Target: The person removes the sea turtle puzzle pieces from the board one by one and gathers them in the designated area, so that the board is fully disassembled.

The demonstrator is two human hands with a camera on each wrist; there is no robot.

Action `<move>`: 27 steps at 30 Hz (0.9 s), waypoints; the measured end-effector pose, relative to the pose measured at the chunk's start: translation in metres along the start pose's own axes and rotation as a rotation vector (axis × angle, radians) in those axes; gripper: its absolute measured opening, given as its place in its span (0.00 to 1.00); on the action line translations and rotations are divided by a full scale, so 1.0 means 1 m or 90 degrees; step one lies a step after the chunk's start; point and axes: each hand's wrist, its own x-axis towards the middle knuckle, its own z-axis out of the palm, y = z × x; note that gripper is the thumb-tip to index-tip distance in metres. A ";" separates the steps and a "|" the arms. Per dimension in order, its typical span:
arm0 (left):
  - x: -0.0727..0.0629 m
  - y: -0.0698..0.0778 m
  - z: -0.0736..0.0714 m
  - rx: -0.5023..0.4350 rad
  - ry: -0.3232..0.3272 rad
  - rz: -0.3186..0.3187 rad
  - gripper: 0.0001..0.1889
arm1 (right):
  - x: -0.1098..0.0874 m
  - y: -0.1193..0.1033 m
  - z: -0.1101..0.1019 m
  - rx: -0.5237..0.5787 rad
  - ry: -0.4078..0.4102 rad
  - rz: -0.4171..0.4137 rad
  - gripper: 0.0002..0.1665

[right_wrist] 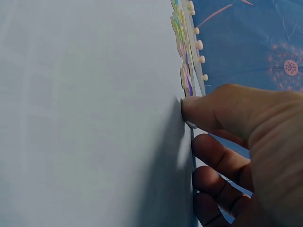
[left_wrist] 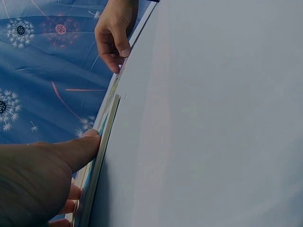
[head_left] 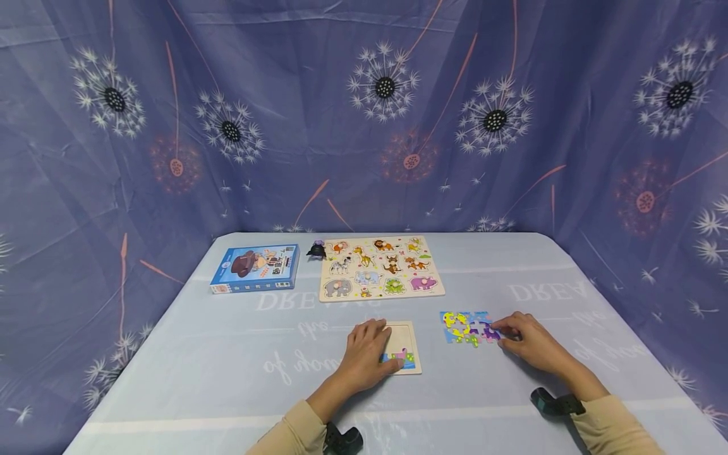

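Observation:
My left hand rests over the left side of a small square wooden puzzle tray, fingers extended, thumb pressed on its lower part. Colourful jigsaw pieces fill the tray's near end; bare wood shows above them. My right hand is at the right edge of a loose cluster of jigsaw pieces, yellow, blue and purple. Its thumb and forefinger pinch a purple puzzle piece there, largely covered by the fingertips. In the right wrist view the other fingers curl loosely near the tabletop.
Behind the hands lies a wooden animal peg puzzle board. A blue box stands at the back left, with a small black object between them. A pale printed cloth covers the table; a dandelion-patterned curtain hangs behind.

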 end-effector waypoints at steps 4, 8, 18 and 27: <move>0.000 0.000 0.000 -0.003 -0.003 0.003 0.34 | 0.000 0.001 -0.001 -0.001 -0.009 0.010 0.16; 0.000 -0.001 -0.001 -0.011 -0.009 0.003 0.35 | 0.000 0.000 -0.001 0.002 -0.005 0.010 0.17; -0.005 -0.008 -0.009 -0.045 0.028 0.011 0.31 | 0.002 -0.015 0.001 -0.022 0.013 0.017 0.17; -0.024 -0.028 -0.024 -0.085 0.056 0.009 0.24 | 0.010 -0.055 0.017 -0.014 0.026 -0.010 0.16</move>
